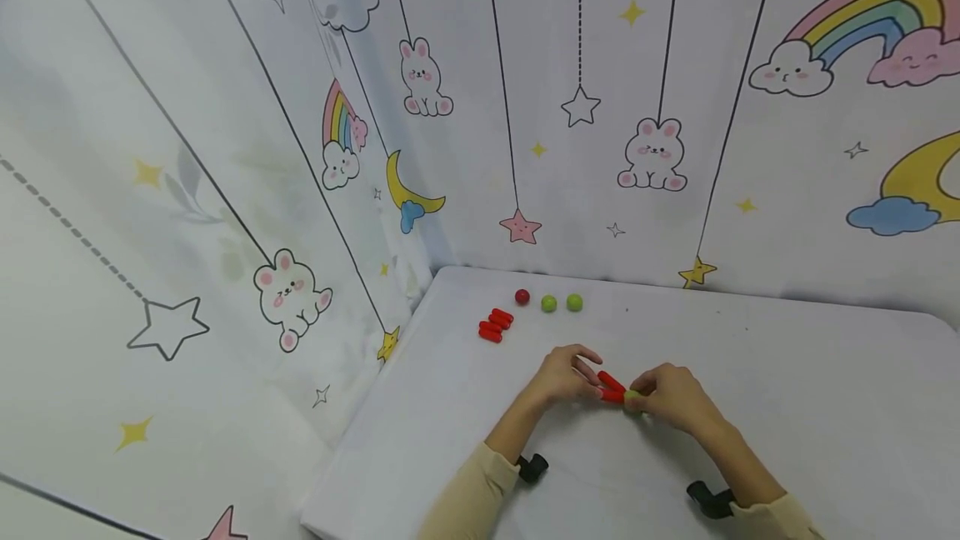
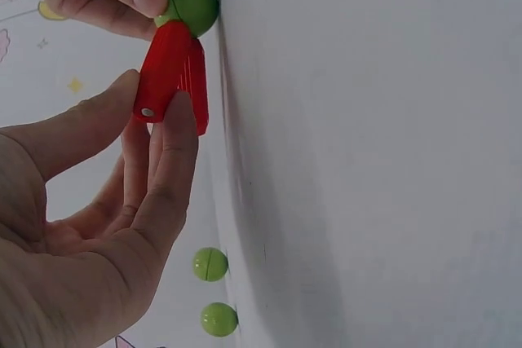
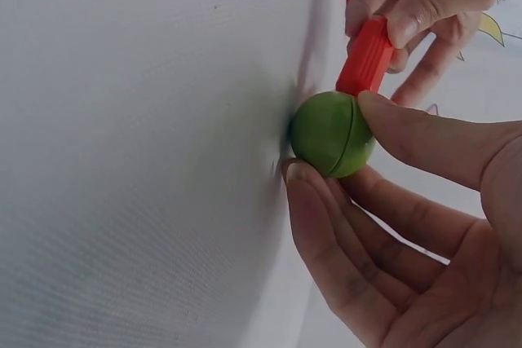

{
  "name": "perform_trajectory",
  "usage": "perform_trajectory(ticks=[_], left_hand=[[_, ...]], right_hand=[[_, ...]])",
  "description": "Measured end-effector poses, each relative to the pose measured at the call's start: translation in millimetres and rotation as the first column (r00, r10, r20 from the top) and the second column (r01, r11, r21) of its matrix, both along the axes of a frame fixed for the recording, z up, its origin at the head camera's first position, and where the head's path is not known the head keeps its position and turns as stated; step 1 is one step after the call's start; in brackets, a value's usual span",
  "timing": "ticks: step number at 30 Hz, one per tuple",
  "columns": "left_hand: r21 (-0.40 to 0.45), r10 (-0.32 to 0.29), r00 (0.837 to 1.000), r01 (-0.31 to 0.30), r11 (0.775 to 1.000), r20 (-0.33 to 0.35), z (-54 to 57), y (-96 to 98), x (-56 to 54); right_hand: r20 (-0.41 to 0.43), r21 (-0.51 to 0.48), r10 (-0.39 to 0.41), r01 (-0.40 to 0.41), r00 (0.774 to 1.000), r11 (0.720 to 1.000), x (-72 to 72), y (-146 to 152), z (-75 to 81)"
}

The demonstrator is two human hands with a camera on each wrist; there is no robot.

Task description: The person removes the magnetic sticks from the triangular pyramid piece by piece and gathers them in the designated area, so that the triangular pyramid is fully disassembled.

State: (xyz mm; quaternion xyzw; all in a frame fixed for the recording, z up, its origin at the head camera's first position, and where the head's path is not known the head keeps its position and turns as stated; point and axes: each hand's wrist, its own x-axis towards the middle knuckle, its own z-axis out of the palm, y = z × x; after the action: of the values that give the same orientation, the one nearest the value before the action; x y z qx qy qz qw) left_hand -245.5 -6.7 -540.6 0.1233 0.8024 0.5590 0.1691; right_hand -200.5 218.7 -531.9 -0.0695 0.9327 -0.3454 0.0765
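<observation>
My left hand [image 1: 564, 375] pinches a red rod [image 2: 161, 71] by its outer end, between thumb and fingers; a small silvery dot shows in that end. The rod's other end meets a green ball [image 3: 330, 132] with a seam around it. A second red rod [image 1: 611, 381] also reaches the ball, making a narrow V with the first. My right hand [image 1: 675, 397] holds the ball between thumb and fingertips, low over the white table [image 1: 450, 423]. Part of the ball is behind the right fingers in the head view.
Farther back on the left lie several loose red rods [image 1: 491, 337] side by side. Behind them are a dark red ball [image 1: 522, 297] and two green balls, a nearer one [image 1: 549, 303] and another [image 1: 574, 302]. A patterned curtain [image 1: 480, 148] borders the table's back and left.
</observation>
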Motion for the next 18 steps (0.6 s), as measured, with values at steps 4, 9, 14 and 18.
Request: perform_trajectory(ticks=[4,9,14,18], left_hand=[[0.001,0.019,1.0,-0.019,1.0,-0.025,3.8,-11.6,-6.2],[0.0,0.083,0.996,-0.083,0.997,-0.036,13.8,-38.2,-16.6],[-0.037,0.078,0.996,-0.08,0.996,-0.046,23.5,-59.7,-22.0],[-0.053,0.082,0.995,-0.085,0.995,-0.058,28.2,-73.1,-24.5]], right_hand=[[-0.014,0.035,-0.001,0.001,1.0,0.999,0.8,4,3.4],[-0.012,0.044,-0.017,0.017,1.0,0.999,1.8,11,6.9],[-0.024,0.025,0.006,-0.005,1.0,1.0,1.7,13,6.0],[-0.021,0.025,-0.004,0.005,1.0,1.0,2.1,11,4.3]])
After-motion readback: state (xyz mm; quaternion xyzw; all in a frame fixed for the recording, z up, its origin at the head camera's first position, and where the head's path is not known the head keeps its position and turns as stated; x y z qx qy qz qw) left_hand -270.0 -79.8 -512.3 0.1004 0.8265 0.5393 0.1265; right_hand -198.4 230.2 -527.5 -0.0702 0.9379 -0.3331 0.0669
